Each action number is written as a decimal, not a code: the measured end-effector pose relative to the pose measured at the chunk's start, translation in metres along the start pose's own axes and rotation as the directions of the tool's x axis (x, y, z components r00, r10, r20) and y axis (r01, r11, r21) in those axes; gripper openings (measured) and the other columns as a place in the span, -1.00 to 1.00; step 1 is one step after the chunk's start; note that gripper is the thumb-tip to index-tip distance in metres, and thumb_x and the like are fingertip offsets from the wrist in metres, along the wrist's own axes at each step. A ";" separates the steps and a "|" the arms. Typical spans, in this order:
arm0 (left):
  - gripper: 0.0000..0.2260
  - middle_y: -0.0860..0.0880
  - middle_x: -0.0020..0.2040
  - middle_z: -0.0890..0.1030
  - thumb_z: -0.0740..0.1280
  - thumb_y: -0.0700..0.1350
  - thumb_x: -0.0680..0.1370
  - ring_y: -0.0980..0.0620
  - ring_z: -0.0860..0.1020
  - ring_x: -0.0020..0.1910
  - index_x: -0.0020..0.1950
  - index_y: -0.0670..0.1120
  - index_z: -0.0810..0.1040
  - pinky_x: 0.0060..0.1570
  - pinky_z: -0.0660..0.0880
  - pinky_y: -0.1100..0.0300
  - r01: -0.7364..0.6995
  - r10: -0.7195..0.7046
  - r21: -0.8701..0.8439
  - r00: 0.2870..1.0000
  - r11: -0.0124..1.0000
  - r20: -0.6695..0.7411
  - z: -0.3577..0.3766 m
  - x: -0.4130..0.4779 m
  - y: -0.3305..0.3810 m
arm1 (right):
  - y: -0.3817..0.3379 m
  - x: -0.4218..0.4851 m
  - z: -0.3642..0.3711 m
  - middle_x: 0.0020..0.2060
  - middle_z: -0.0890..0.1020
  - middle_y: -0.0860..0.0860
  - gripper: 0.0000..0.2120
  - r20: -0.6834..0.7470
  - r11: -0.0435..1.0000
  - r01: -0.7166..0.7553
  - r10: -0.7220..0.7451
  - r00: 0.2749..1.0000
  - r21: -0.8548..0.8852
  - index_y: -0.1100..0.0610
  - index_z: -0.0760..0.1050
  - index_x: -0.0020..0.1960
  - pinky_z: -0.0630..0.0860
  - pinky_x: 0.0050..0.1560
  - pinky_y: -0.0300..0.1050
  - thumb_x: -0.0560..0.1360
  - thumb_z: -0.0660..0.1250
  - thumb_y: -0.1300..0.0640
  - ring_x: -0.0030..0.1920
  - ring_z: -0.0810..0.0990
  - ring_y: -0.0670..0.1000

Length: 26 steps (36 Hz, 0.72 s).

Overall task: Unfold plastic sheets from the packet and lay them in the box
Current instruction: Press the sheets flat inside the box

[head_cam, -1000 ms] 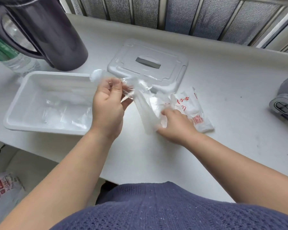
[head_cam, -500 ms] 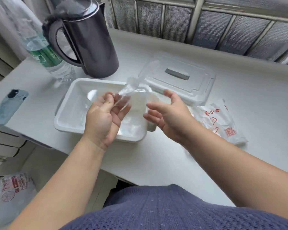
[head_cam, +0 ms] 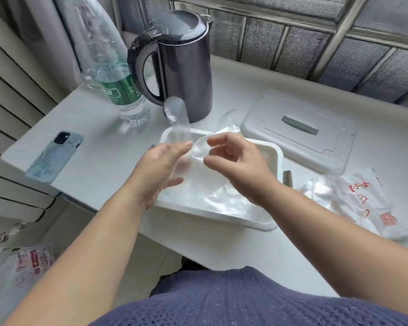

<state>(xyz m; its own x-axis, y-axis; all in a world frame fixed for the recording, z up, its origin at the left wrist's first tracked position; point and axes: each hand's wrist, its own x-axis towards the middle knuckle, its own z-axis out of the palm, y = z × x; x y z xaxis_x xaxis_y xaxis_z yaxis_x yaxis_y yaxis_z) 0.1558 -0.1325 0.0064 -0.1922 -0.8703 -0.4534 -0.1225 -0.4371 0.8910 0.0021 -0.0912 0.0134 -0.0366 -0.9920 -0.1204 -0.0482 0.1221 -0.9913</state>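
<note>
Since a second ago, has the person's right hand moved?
Yes: the right hand left the red-printed plastic packet, going left to above the white plastic box.

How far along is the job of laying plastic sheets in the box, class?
Done: clear sheets lie in the box. In hand: the right hand pinches another sheet above it, the left hand touching it with straight fingers. Left: laying that one down, then the crumpled plastic at the packet.

White box (head_cam: 278, 154), clear sheet (head_cam: 177, 115), white packet (head_cam: 363, 203) with red print, dark grey kettle (head_cam: 186, 67), clear bottle (head_cam: 118, 88) with green label, blue-grey marbled phone (head_cam: 54, 157), grey-handled lid (head_cam: 299, 130), blue knit top (head_cam: 245, 302)
</note>
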 end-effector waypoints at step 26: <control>-0.67 0.01 0.27 0.48 0.30 -0.04 0.55 -0.05 0.45 0.25 0.33 0.04 0.49 0.15 0.46 0.01 -0.561 0.128 0.823 0.825 0.085 0.550 0.005 0.039 -0.004 | 0.044 0.016 0.002 0.29 0.48 0.05 -0.56 -0.093 0.474 -0.304 0.417 0.904 -0.826 0.11 0.41 0.34 0.34 0.24 -0.18 0.48 0.19 0.33 0.31 0.42 0.06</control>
<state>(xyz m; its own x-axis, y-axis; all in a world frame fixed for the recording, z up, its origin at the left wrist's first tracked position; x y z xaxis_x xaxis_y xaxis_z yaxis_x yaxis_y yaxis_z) 0.1437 -0.1631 -0.0151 -0.7096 -0.6498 -0.2726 -0.7041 0.6382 0.3115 0.0011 -0.1016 -0.0320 -0.1463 -0.8430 -0.5176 -0.8364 0.3848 -0.3903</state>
